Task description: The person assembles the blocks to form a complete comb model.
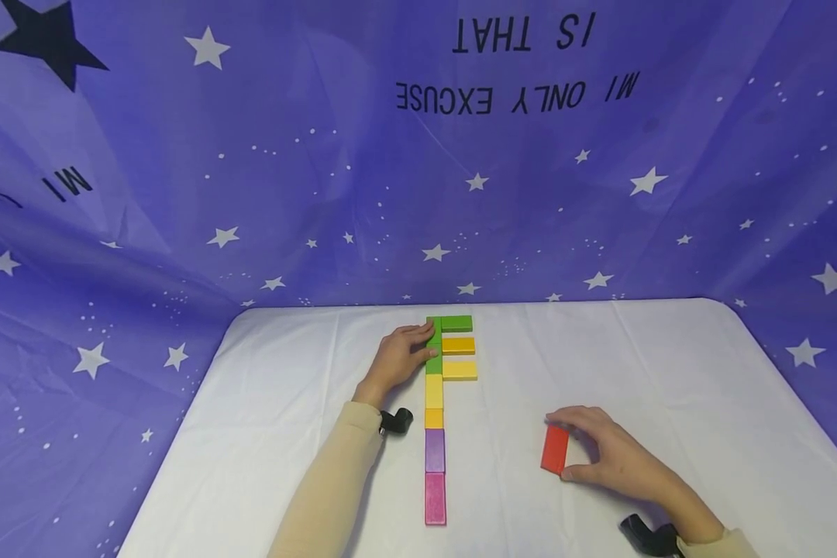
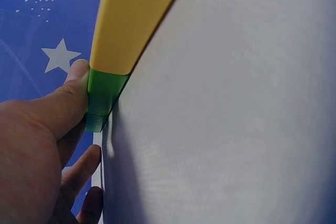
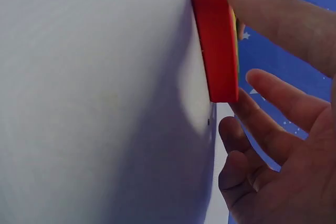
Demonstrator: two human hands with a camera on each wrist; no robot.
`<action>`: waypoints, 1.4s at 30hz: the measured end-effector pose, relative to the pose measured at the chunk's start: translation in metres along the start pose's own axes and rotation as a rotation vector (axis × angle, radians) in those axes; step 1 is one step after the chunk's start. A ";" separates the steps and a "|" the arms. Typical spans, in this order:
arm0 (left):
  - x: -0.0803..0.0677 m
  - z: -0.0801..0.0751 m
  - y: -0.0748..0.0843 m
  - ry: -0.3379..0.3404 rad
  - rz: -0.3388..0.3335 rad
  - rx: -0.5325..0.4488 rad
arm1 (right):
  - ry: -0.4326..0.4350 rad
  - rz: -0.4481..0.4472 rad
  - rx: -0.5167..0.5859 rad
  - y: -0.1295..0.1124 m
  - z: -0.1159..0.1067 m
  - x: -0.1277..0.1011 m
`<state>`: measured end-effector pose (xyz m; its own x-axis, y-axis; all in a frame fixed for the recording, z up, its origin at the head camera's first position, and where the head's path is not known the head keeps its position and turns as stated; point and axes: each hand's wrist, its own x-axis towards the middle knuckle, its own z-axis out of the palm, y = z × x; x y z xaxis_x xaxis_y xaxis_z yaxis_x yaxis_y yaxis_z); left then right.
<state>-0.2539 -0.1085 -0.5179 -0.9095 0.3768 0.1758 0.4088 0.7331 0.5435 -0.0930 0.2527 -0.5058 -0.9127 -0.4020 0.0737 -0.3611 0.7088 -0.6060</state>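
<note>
My right hand (image 1: 617,457) pinches a red rectangular block (image 1: 554,449) by its two short ends, thumb at the near end and a fingertip at the far end. In the right wrist view the red block stands out close over the white cloth. My left hand (image 1: 399,358) reaches the far end of a column of blocks, its thumb and fingers touching two green blocks (image 1: 435,358). Nearer in that column come a pale yellow block (image 1: 434,391), an orange-yellow block (image 1: 434,418), a purple block (image 1: 435,450) and a pink block (image 1: 435,499).
Right of the column's far end, a green block (image 1: 456,324), a darker yellow block (image 1: 458,346) and a pale yellow block (image 1: 459,371) jut out sideways. A white cloth (image 1: 642,364) covers the table. Purple star-patterned fabric (image 1: 363,194) hangs behind and at the sides.
</note>
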 end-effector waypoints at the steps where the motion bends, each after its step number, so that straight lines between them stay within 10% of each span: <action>1: 0.000 0.000 0.000 0.000 0.000 0.002 | -0.006 0.004 -0.009 0.000 0.001 0.000; 15: -0.001 0.000 0.001 -0.003 -0.017 -0.013 | 0.070 0.010 -0.098 -0.003 0.010 0.004; 42: 0.001 0.000 0.001 -0.003 -0.025 0.003 | 0.227 0.305 -0.166 -0.026 0.021 0.015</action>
<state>-0.2542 -0.1077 -0.5176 -0.9191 0.3603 0.1596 0.3863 0.7439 0.5453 -0.0935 0.2156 -0.5058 -0.9949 -0.0346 0.0943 -0.0768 0.8671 -0.4922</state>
